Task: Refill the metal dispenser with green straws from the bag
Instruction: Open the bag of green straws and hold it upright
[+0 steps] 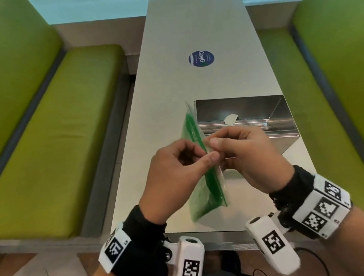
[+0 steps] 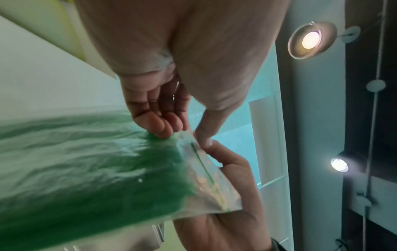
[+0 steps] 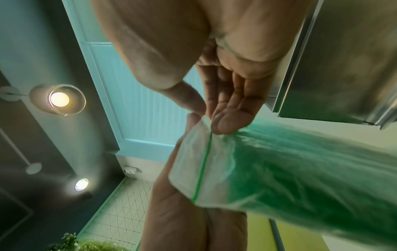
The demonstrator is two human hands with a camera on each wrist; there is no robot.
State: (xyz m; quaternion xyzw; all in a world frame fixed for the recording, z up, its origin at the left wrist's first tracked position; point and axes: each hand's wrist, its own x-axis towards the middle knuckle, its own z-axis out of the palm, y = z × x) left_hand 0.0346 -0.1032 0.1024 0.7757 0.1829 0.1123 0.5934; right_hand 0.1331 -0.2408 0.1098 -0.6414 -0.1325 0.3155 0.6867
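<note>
Pinching the top strip of 1 clear zip bag (image 1: pixel 200 174) with both hands, I hold it in the air above the near end of the table (image 1: pixel 195 33). My left hand (image 1: pixel 176 173) has thumb and curled fingers closed on the bag's left side; my right hand (image 1: pixel 247 152) grips the opposite side the same way, and the 2 thumbs almost meet at the seal. The left wrist view shows my left fingertips (image 2: pixel 163 129) on the plastic just beside the green zip line (image 2: pixel 201 163), and the right wrist view shows my right fingertips (image 3: pixel 225 122) at the end of that line. I cannot tell whether the seal has parted.

Green straws (image 1: pixel 191 132) fill the bag as 1 blurred mass; I cannot count them. The bag stands on edge between my hands, 1 end pointing away from me and the other toward my wrists.

1 metal dispenser (image 1: pixel 245 118) sits on the table just beyond my right hand, its top open toward me, near the table's right edge. The bag's far end reaches beside the dispenser's left wall. 1 round blue sticker (image 1: pixel 201 58) lies farther up the table, with bare tabletop around it. 2 green benches flank the table: 1 on the left (image 1: pixel 46 143), 1 on the right (image 1: pixel 332 96).
</note>
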